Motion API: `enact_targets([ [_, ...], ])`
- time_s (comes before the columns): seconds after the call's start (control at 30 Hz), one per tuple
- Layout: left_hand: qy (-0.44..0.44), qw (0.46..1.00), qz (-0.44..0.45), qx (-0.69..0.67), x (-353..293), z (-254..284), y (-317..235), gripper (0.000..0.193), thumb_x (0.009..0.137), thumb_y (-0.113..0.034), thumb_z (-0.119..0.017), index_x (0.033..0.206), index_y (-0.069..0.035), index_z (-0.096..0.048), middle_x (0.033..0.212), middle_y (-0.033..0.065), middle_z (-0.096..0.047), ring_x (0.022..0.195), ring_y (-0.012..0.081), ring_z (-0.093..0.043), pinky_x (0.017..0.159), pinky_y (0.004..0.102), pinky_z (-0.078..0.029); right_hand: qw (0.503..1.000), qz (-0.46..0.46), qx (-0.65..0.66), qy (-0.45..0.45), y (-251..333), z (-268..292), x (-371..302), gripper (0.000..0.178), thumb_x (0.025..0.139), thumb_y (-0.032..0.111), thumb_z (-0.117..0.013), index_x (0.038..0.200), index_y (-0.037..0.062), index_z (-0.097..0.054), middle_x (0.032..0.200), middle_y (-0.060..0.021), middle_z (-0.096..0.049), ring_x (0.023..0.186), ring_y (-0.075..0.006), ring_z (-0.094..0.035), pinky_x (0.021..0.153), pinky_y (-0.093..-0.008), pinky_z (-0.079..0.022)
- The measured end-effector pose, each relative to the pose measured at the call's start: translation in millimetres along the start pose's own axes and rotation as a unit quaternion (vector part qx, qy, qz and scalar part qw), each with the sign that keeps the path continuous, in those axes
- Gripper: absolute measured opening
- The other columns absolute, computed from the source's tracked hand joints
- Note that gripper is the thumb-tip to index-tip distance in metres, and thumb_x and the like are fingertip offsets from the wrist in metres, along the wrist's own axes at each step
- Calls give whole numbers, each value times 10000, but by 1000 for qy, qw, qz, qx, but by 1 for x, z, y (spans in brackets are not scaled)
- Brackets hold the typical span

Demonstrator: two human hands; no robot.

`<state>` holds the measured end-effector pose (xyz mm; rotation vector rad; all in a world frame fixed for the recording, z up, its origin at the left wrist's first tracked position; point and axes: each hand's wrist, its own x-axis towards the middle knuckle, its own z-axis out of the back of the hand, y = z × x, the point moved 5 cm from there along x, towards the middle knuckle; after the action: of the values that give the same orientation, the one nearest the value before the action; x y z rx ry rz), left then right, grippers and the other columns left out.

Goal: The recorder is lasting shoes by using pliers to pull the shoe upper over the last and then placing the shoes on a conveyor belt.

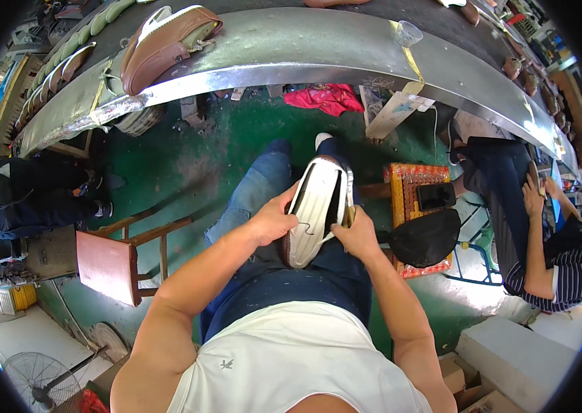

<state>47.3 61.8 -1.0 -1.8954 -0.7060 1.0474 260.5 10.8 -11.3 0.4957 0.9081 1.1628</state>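
Evidently for steadiness, the white-and-brown shoe rests lengthwise on the lap, the left hand clasping its side and the right hand pinching the edge beside the dark opening, probably to keep that edge spread. Fingers beneath are hidden; cannot tell whether the right palm conceals a tool, and the thin dark curve by the left thumb is unidentified. Beyond, a brown shoe sits on the bench, presumably within reach; the striped-shirted neighbour is cut off by the rim.
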Motion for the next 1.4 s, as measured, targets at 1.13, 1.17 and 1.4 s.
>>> enact_targets([
  [1.13, -256, 911, -138, 294, 3, -1, 35, 495, 1090, -348, -378, 1347, 7, -606, 1210, 291, -660, 1155, 470, -617, 973, 466, -513, 922, 278, -266, 52, 63, 20, -35, 540, 920, 161, -662, 1361, -71, -454, 1244, -264, -597, 1105, -470, -614, 955, -499, -503],
  [1.17, -258, 910, -139, 292, 2, -1, 36, 495, 1090, -348, -378, 1347, 7, -606, 1210, 291, -660, 1155, 470, -617, 973, 466, -513, 935, 228, -267, 54, 61, 21, -33, 464, 917, 161, -668, 1293, -49, -496, 1163, -240, -631, 1030, -461, -633, 901, -504, -519],
  [1.4, -115, 841, -196, 491, -2, -19, 18, 541, 1040, -231, -465, 1569, -174, -364, 1534, 245, -423, 1062, 470, -652, 887, 506, -566, 974, 121, -166, 99, 7, 19, -22, 220, 954, 185, -644, 1043, -12, -602, 869, -191, -695, 766, -345, -711, 718, -433, -555],
])
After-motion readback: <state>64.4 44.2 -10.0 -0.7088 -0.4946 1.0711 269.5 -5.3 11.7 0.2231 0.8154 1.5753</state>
